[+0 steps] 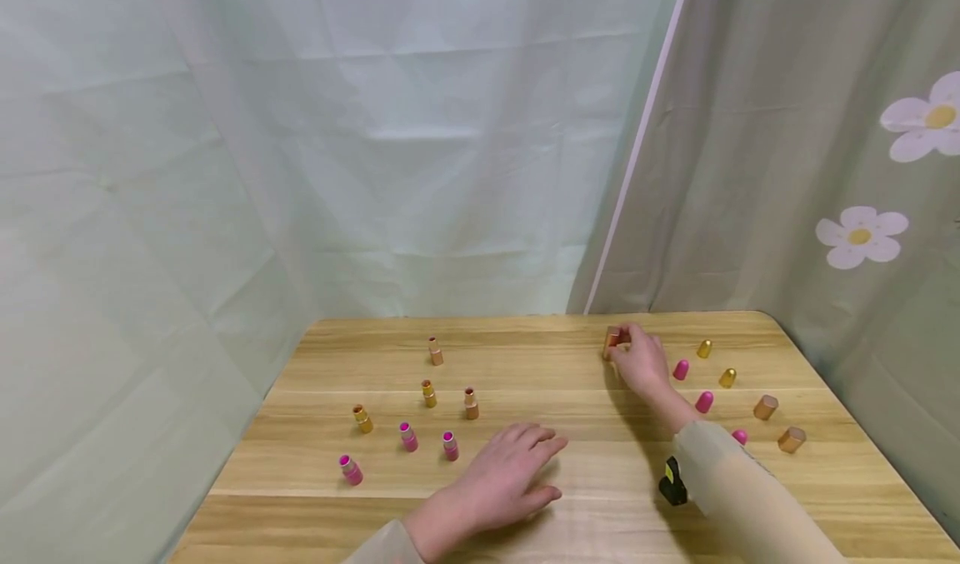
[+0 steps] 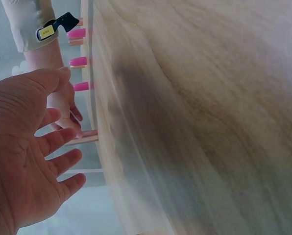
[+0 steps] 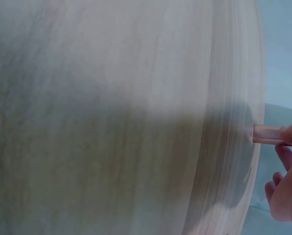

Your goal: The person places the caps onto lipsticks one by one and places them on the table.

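Near the table's back edge, my right hand (image 1: pixel 641 362) pinches a rose-gold lipstick cap (image 1: pixel 611 343) between thumb and fingers. The cap (image 3: pixel 267 133) stands upright, its lower end right at the wood. My left hand (image 1: pixel 501 474) hovers palm down over the front middle, fingers spread and holding nothing. Left of it stand uncapped lipstick tubes: pink ones (image 1: pixel 451 447) in front, gold ones (image 1: pixel 429 394) behind, and rose-gold ones (image 1: pixel 471 404) farther back.
Around my right forearm are pink rounded caps (image 1: pixel 704 401), gold rounded caps (image 1: pixel 727 377) and rose-gold angular caps (image 1: pixel 766 406). A black strap (image 1: pixel 672 482) hangs at the right wrist. Curtains (image 1: pixel 480 172) border the wooden table (image 1: pixel 540 356) behind.
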